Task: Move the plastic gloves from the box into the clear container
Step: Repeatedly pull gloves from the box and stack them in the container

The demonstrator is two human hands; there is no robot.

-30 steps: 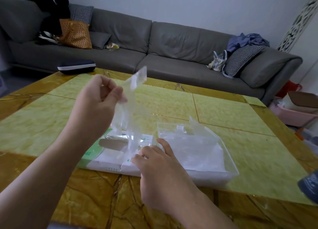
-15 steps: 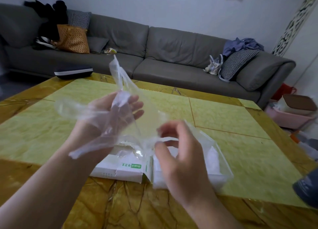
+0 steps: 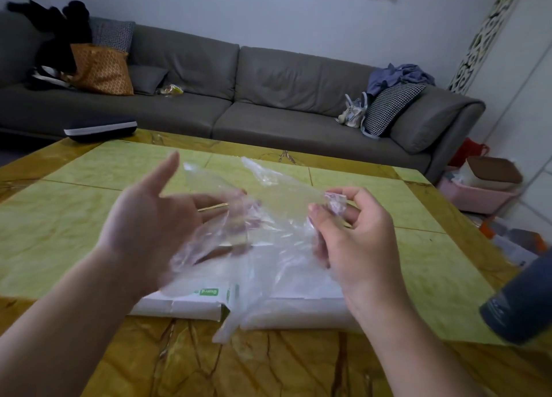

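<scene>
Two hands: left hand (image 3: 149, 223), right hand (image 3: 355, 241). One plastic glove (image 3: 268, 217), one box (image 3: 185, 302), one clear container (image 3: 298, 310), one tabletop (image 3: 59, 232).

Home living room: long grey fabric sofa (image 3: 239, 98) with houndstooth cushion (image 3: 391, 107), strewn blue clothes (image 3: 400, 75), yellow-green marble-pattern table (image 3: 74, 211).

Both hands are up over the white box (image 3: 191, 305) on the yellow-green worktop (image 3: 59, 229), with a thin plastic glove (image 3: 268, 205) stretched between them. Right hand (image 3: 355, 241) pinches one end of the glove in its fingers (image 3: 321, 214), while the left hand (image 3: 152, 220) is spread flat with the film draped over its fingers (image 3: 215, 201). The clear container (image 3: 298, 307) sits touching the box's right side, and a grey sofa (image 3: 268, 98) runs behind the box.
</scene>
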